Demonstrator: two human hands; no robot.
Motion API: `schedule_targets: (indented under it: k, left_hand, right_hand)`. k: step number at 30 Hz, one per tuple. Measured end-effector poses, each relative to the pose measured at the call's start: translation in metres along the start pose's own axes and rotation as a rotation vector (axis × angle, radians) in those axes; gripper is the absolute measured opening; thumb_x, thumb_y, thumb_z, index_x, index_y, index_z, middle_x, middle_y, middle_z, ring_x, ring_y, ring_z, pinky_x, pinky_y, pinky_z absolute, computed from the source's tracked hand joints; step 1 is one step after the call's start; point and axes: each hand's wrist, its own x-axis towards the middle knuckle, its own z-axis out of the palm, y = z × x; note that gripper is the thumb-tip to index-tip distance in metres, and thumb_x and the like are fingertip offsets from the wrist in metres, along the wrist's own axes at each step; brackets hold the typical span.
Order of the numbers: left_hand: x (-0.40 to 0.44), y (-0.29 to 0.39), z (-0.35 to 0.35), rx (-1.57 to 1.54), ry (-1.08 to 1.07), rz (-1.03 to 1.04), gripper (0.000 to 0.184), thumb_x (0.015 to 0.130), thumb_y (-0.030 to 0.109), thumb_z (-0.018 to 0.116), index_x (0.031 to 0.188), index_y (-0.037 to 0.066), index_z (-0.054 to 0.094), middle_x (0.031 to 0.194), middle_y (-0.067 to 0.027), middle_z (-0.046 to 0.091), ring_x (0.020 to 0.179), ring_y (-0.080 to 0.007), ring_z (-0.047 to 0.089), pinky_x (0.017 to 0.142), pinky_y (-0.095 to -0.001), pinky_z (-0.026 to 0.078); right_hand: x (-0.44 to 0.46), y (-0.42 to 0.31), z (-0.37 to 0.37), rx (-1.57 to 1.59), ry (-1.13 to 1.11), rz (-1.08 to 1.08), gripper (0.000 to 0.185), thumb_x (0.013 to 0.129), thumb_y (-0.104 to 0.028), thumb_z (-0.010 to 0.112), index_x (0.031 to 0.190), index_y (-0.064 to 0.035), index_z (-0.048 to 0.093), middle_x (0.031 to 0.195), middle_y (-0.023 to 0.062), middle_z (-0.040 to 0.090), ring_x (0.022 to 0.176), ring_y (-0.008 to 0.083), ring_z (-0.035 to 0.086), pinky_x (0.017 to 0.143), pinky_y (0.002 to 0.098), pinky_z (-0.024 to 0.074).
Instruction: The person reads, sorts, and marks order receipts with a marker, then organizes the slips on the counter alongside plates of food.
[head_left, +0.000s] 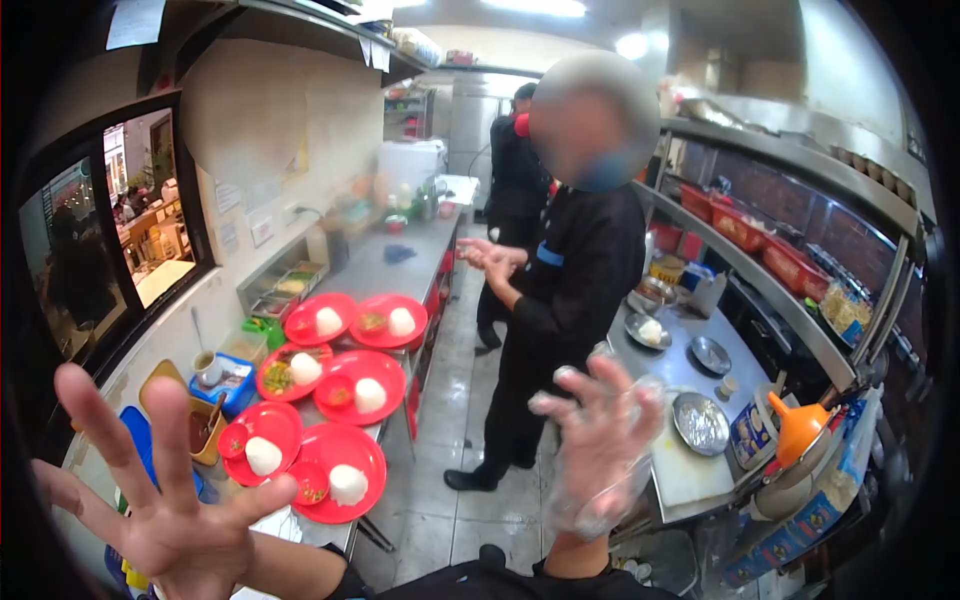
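My left hand is bare and raised at the lower left, its fingers spread and nothing in it. At the lower centre right, my right hand wears a clear plastic glove; its fingers are apart and slightly bent, holding nothing. Several red plates stand on the steel counter beside my left hand, each with a mound of white rice. Some carry a small red bowl or other food. A brown container with a utensil is just behind my left fingers.
A person in black stands in the aisle, hands together; another person is behind. On the right counter are metal plates, a white cutting board and an orange funnel. Red baskets line the shelf above.
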Motion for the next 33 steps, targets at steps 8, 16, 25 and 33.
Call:
schedule_targets:
  k: [8,16,25,33]
  left_hand:
    - [0.0,0.001,-0.001,-0.025,0.073,0.039,0.118,0.033,0.042,0.088,0.128,0.049,0.018,0.142,-0.0077,-0.015,0.13,-0.0403,-0.007,0.089,-0.0728,0.022]
    - [0.009,-0.007,-0.002,0.015,0.103,-0.013,0.1,0.048,0.04,0.084,0.131,0.037,0.029,0.143,-0.0155,0.011,0.13,-0.0372,0.015,0.092,-0.0633,0.03]
    - [-0.008,-0.02,-0.036,0.088,-0.042,-0.083,0.139,0.039,0.034,0.088,0.137,0.035,-0.011,0.141,-0.0137,-0.023,0.132,-0.0394,-0.005,0.09,-0.071,0.02]
    - [-0.101,-0.016,-0.063,0.5,0.447,-0.729,0.14,0.037,0.053,0.082,0.139,0.017,-0.006,0.142,-0.02,0.01,0.125,-0.037,0.028,0.089,-0.0571,0.037]
  right_hand:
    - [0.001,0.008,0.009,0.101,-0.055,-0.038,0.118,0.047,-0.033,0.085,0.139,-0.0272,0.013,0.132,0.0213,0.026,0.109,0.0388,0.043,0.079,0.0487,0.0469]
    - [-0.004,0.009,0.006,0.094,-0.056,0.007,0.119,0.05,-0.036,0.084,0.14,-0.0257,0.007,0.131,0.0213,0.028,0.102,0.0345,0.048,0.074,0.0441,0.0503]
    - [-0.009,0.031,0.008,0.122,-0.007,0.172,0.122,0.05,-0.049,0.079,0.141,-0.0191,0.003,0.131,0.0242,0.032,0.103,0.0345,0.05,0.079,0.0432,0.0471]
    - [-0.043,0.135,0.004,0.111,-0.401,0.859,0.129,0.046,-0.093,0.033,0.141,-0.0112,0.0,0.143,0.0224,0.009,0.132,0.0365,0.011,0.102,0.0495,0.0152]
